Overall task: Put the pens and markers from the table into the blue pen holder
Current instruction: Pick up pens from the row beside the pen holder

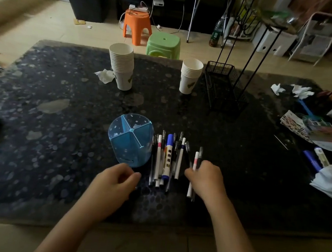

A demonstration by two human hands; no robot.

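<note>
The blue holder [130, 141] stands upright on the dark table [40, 135], its interior split into compartments by dividers; all visible compartments are empty. The pile of pens [165, 160] lies on the table immediately right of the holder, the pens roughly parallel and pointing away from the person; a thick blue-capped marker [168, 158] lies in the middle of the pile. The left hand [114, 181] sits just in front of the holder's near wall, fingers loosely curled, gripping nothing; contact with the holder cannot be confirmed. The right hand [206, 179] is positioned at the right edge of the pile, fingers closed around two pens [195, 162], one white with a pink band and one dark, both of which protrude beyond the hand at each end. Two cup stacks [121, 65] and a wire rack [222, 86] stand at the far side, well apart from both hands.
</note>
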